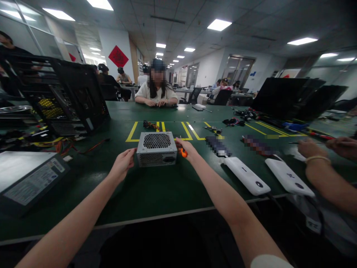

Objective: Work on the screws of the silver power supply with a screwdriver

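Observation:
A grey computer power supply (pixel 157 149) stands on the green table in front of me, with its fan grille up and its vented socket side facing me. My left hand (pixel 124 162) is closed, with the fingertips against the left side of the power supply. At its right side, my right hand (pixel 188 150) curls round an orange-handled screwdriver (pixel 183 152), whose shaft is hidden. The right fingers also reach the edge of the power supply. Its bundle of cables (pixel 152 125) lies behind it.
To my left are a larger power supply box (pixel 33 180) and an open black computer case (pixel 60 95). White power banks (pixel 247 175) lie at right. Another person's hands (pixel 315 152) work at far right. Across the table (pixel 156 197) sits a person (pixel 156 91).

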Motion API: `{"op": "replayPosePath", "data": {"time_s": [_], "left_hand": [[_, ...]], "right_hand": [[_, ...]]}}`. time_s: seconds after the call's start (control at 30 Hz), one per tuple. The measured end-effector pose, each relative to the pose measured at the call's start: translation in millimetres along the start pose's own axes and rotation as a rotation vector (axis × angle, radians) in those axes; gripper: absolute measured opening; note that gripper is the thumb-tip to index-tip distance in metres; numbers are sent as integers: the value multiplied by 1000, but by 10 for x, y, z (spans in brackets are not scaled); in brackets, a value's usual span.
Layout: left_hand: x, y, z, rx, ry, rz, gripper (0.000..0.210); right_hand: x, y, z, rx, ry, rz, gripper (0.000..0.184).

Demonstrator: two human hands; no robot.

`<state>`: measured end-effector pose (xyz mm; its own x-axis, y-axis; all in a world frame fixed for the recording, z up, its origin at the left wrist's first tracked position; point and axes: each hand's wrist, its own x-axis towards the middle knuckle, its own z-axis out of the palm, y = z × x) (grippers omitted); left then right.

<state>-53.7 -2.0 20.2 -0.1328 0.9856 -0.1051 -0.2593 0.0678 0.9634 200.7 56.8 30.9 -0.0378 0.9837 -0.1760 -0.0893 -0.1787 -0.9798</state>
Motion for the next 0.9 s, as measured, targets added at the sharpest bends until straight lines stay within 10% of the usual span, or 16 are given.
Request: {"op": "replayPosePath", "data": {"time_s": [0.53,0.9], "left_hand": [[449,91,-616,-133,284,-73,20],[547,232,-1590,1068,305,297,5]], "right_hand": [[-207,27,-102,-96,-57,-176,28],[-245,40,-63,-142,-36,-146,19]]}}
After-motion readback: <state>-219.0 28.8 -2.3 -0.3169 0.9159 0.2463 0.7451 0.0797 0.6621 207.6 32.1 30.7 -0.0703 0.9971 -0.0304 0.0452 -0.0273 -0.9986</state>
